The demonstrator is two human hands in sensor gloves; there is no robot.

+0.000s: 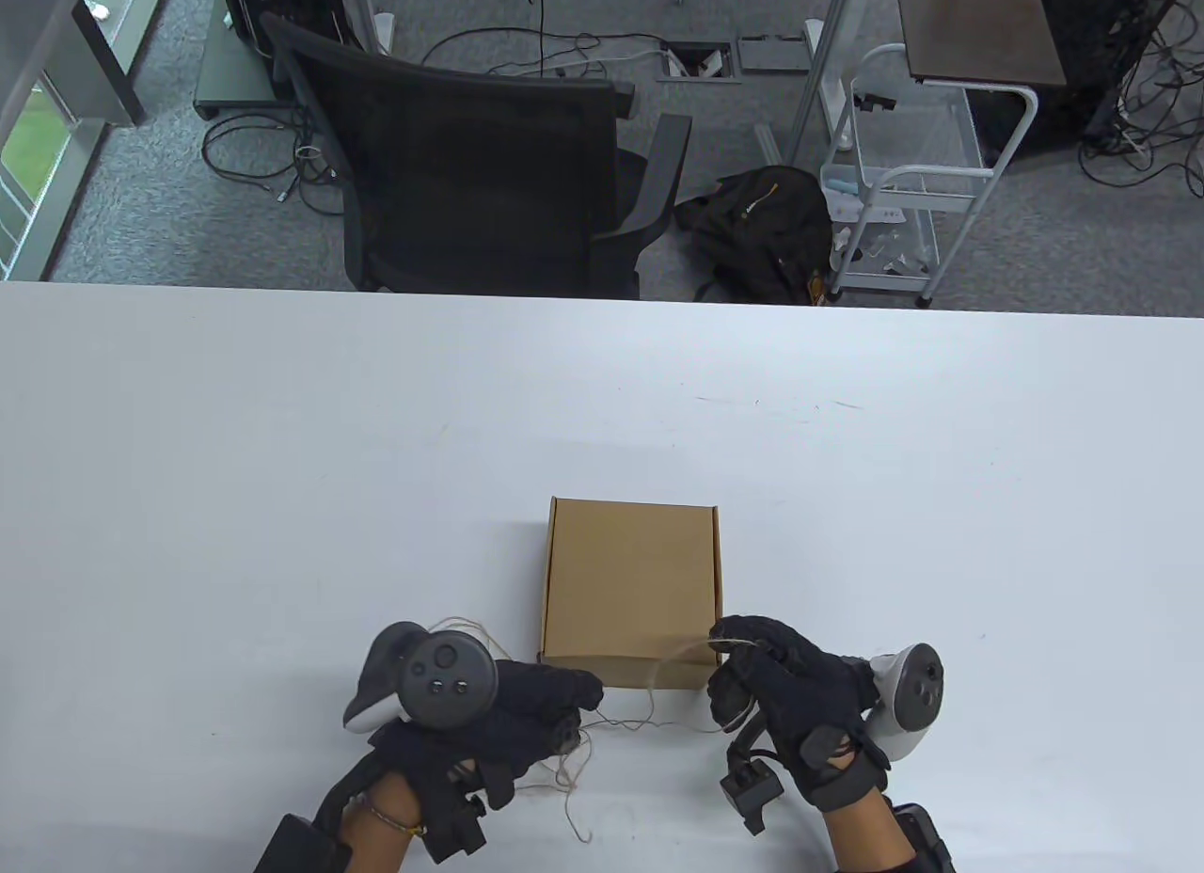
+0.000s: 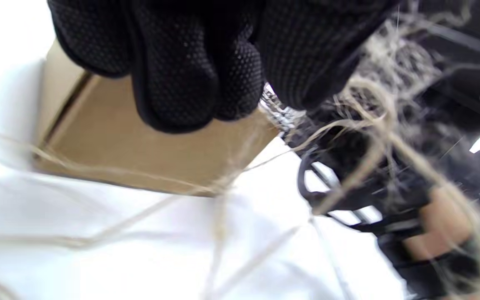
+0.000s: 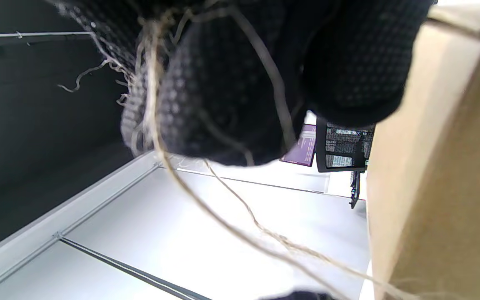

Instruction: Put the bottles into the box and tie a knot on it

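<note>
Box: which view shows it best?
Table view. The whole closed box shows from above on the table, between both hands, with twine crossing in front of it. Left wrist view gives only a blurred near face under the fingers. Right wrist view catches one side at the frame's right edge.

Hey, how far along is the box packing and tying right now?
Looks done: the cardboard box is closed and no bottles are on the table. In hand: the left hand and right hand each grip the twine. Left: no twine crosses the lid, so wrapping and knotting remain.
</note>
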